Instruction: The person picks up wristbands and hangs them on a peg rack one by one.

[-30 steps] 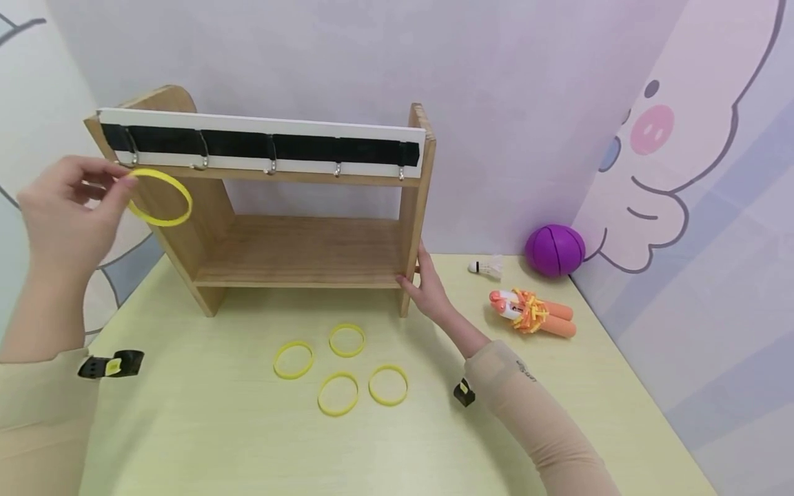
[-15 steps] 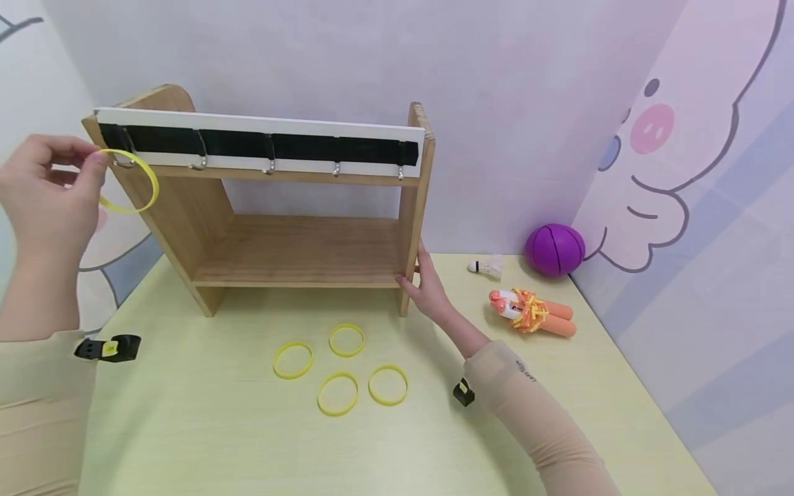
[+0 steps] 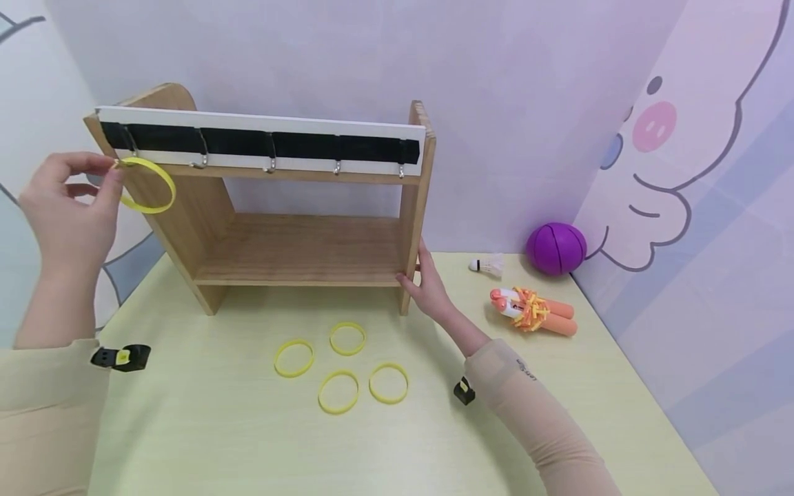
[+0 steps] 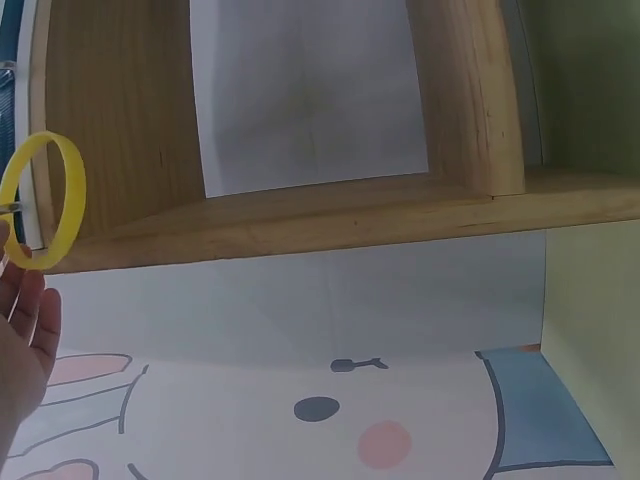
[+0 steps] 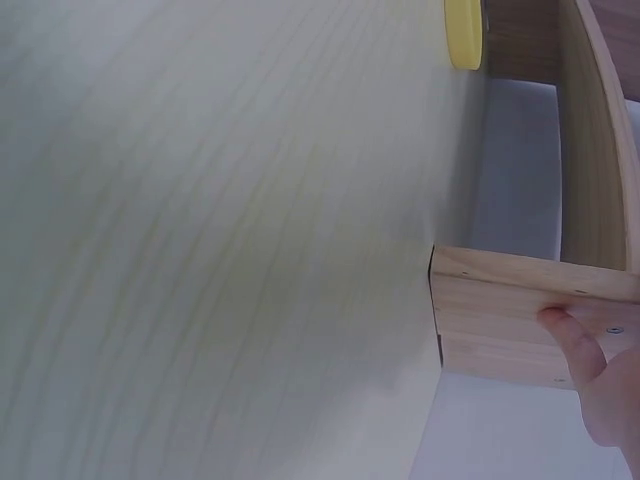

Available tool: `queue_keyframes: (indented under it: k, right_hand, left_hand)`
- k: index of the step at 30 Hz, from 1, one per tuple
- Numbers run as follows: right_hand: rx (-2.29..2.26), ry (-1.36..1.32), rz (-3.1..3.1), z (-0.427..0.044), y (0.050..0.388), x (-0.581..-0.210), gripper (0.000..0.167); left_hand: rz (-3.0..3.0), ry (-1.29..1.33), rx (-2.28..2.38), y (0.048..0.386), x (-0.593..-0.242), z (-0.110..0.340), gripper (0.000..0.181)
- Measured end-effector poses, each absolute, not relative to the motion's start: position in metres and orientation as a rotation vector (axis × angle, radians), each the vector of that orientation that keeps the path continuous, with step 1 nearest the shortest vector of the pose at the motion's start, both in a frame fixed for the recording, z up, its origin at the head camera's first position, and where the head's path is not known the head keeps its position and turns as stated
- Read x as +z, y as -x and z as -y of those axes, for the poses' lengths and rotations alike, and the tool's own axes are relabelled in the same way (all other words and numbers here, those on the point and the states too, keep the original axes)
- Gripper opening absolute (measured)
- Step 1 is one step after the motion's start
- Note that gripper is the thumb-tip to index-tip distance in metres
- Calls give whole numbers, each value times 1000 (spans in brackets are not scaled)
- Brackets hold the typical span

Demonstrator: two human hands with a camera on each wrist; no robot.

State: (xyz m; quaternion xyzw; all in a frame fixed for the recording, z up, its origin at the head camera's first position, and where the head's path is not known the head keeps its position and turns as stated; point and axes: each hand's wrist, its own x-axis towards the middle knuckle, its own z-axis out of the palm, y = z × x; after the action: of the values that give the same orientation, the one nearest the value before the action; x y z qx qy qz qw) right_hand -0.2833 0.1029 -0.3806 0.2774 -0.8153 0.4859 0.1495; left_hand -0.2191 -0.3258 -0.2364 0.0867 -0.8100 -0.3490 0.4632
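My left hand (image 3: 73, 210) pinches a thin yellow ring (image 3: 167, 187) between thumb and fingers at the shelf's upper left. The ring's top touches or overlaps the tip of the leftmost metal hook (image 3: 131, 146); in the left wrist view, the hook tip appears within the ring's (image 4: 72, 205) outline. Whether the ring rests on it, I cannot tell. Low on the wooden shelf's right side panel (image 3: 414, 207), my right hand (image 3: 431, 289) presses with thumb and index finger spread and fairly straight. Its thumb (image 5: 572, 342) meets the wood in the right wrist view; its other fingers are mostly hidden.
Several yellow rings (image 3: 338, 412) lie on the table (image 3: 248, 448) before the shelf. More hooks (image 3: 270, 155) line the shelf's white-and-black strip. To the right are a shuttlecock (image 3: 486, 265), an orange-and-white toy (image 3: 530, 311) and a purple ball (image 3: 556, 249), near the wall.
My left hand moved left and slightly up with the ring, then came back right and a little down to the leftmost hook. My right hand stayed at the side panel.
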Motion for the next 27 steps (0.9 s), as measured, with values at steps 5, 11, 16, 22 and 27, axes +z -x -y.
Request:
queue_keyframes:
  k: [5, 11, 16, 22, 27]
  right_hand:
    - [1390, -791, 2341, -103, 284, -381, 81]
    - [1404, -782, 2332, -103, 284, -380, 80]
    - [1433, -782, 2327, -103, 283, -380, 79]
    - [1458, -775, 2340, -104, 285, -381, 80]
    - [1455, -746, 2341, -105, 298, -396, 81]
  left_hand:
    - [1934, -225, -777, 212, -238, 316, 33]
    - [1834, -87, -744, 200, -236, 294, 30]
    - [1768, 100, -788, 194, -237, 276, 20]
    - [1848, 241, -803, 188, -251, 254, 27]
    - [1968, 362, -770, 191, -284, 238, 33]
